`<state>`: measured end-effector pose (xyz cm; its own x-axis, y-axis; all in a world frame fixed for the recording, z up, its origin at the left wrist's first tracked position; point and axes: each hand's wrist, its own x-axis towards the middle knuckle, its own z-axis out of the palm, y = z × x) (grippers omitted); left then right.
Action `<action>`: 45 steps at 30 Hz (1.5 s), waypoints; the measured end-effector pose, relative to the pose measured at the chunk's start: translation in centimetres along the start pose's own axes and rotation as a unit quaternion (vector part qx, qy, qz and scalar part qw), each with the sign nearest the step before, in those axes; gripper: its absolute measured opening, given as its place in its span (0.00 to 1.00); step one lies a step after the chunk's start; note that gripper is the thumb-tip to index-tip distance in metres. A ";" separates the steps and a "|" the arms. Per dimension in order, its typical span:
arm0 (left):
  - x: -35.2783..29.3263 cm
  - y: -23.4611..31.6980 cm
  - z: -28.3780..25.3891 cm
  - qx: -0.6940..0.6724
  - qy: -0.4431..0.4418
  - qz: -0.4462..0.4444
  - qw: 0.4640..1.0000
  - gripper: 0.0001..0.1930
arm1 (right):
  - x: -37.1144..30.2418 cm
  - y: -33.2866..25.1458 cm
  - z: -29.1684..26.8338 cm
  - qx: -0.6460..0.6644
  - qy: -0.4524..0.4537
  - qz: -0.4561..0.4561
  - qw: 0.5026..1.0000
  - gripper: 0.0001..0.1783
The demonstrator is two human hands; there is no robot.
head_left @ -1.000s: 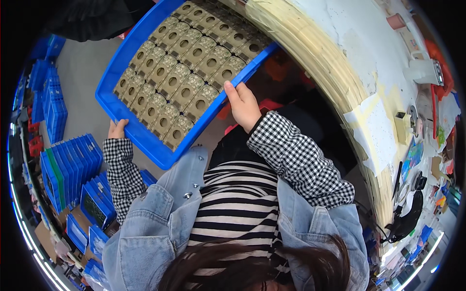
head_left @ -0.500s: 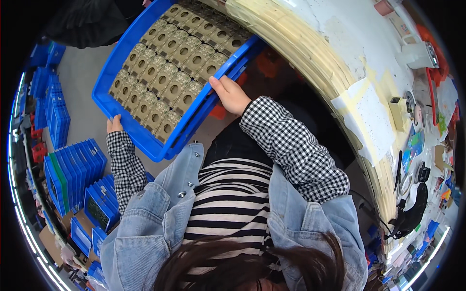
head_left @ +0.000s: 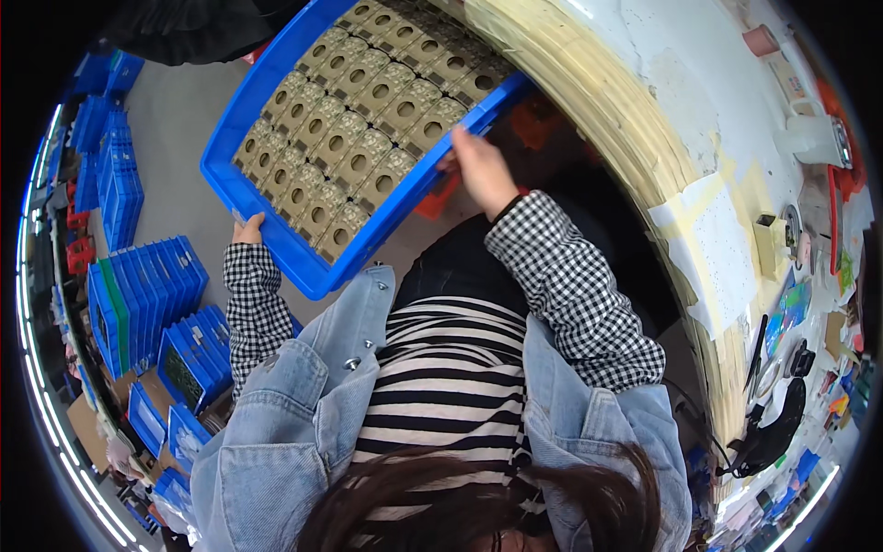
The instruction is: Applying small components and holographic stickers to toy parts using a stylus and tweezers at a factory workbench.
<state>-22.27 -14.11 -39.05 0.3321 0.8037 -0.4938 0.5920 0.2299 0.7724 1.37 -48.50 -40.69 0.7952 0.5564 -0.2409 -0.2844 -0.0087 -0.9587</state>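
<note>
A blue plastic tray (head_left: 308,274) is tilted in front of me, filled with rows of tan square pieces (head_left: 359,164), each with a round hole and a speckled patch. My left hand (head_left: 248,228) is closed on the tray's near-left rim, its fingers partly hidden by the wall. At the right-hand rim, my right hand (head_left: 482,170) is smeared by motion, thumb up along the edge. Whether its fingers grip the rim I cannot make out.
A worktable (head_left: 635,156) with a taped, layered edge curves along my right, bearing a white paper sheet (head_left: 704,258). Stacks of blue trays (head_left: 152,294) stand on the left. Red-orange objects (head_left: 533,124) show beneath the table. A dark, bulky shape (head_left: 189,28) is at the far left.
The tray and both hands have shifted right in view. The second rim beneath the tray's right side no longer shows. My right hand has moved outward along that rim and its thumb reaches less over it.
</note>
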 end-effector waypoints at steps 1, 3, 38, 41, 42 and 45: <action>0.1 0.3 -0.3 0.015 -0.002 0.009 1.000 0.29 | 0.3 -0.3 -0.9 0.020 0.042 0.027 0.999 0.29; 0.4 0.5 0.0 0.042 -0.003 0.035 0.998 0.29 | 0.4 -2.0 -3.1 0.038 0.089 0.063 0.993 0.26; -3.9 3.6 4.8 0.329 0.230 0.362 0.841 0.32 | 1.2 -1.1 -8.6 -0.185 0.046 -0.154 0.969 0.20; -7.6 6.1 4.8 0.391 0.018 0.492 0.778 0.27 | -3.9 -3.0 -9.8 -0.166 -0.049 -0.093 0.981 0.14; -8.2 6.5 5.2 0.420 -0.078 0.477 0.768 0.26 | -5.7 -3.9 -10.2 -0.151 -0.078 -0.072 0.983 0.13; -8.5 5.4 6.4 0.470 -0.200 0.444 0.736 0.24 | -10.5 -5.2 -12.0 -0.169 -0.117 -0.028 0.978 0.13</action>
<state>-17.21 -23.19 -33.29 0.9729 0.1392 -0.1844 0.1956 -0.9212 0.3364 0.95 -64.31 -35.01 0.6482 0.7390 -0.1838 -0.0191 -0.2255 -0.9740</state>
